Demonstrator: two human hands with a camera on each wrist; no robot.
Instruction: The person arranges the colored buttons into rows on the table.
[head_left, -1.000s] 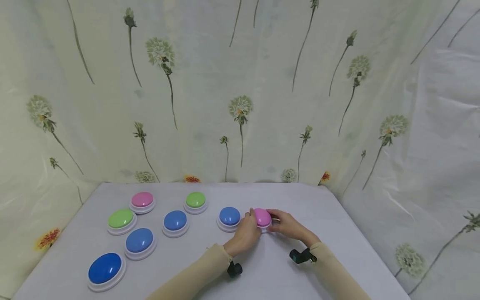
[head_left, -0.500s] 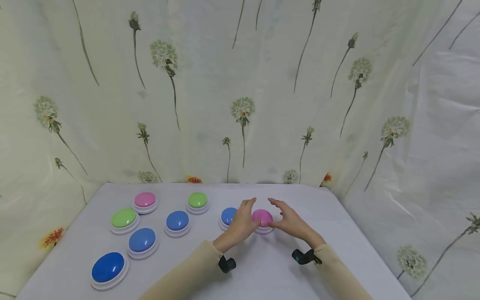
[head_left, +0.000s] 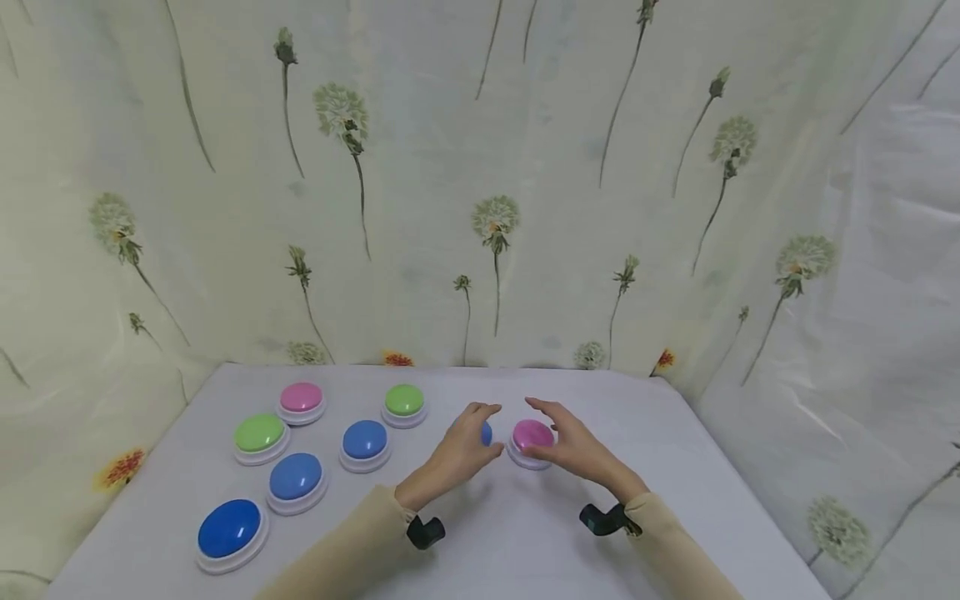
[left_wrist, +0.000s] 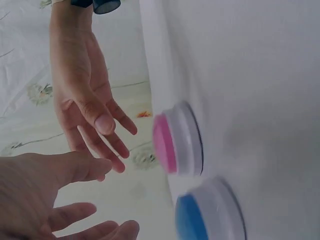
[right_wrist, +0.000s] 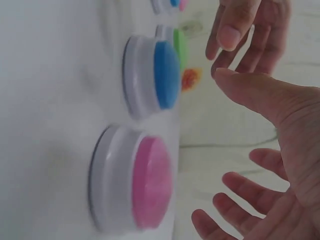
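Observation:
A pink push button (head_left: 531,433) on a white round base stands on the table at right of centre. Above and to its right is my right hand (head_left: 581,450), fingers spread and holding nothing. The right wrist view shows a gap between that hand (right_wrist: 305,145) and the pink button (right_wrist: 152,182). My left hand (head_left: 452,457) is raised over a blue button (head_left: 487,433), hiding most of it in the head view. Its fingers are parted and hold nothing. In the left wrist view, the blue button (left_wrist: 190,217) sits beside the pink one (left_wrist: 165,142).
Left of the hands stand more buttons: a green one (head_left: 404,401) at the back, a mid-blue one (head_left: 365,439), a pink one (head_left: 302,397), a green one (head_left: 259,433), a blue one (head_left: 296,477) and a larger dark-blue one (head_left: 229,528). A flower-printed curtain (head_left: 420,208) hangs behind the table.
Both hands held the pink button a second ago; they have let go and risen. The left hand has moved away leftward, over the blue button. The pink button stays beside the blue one.

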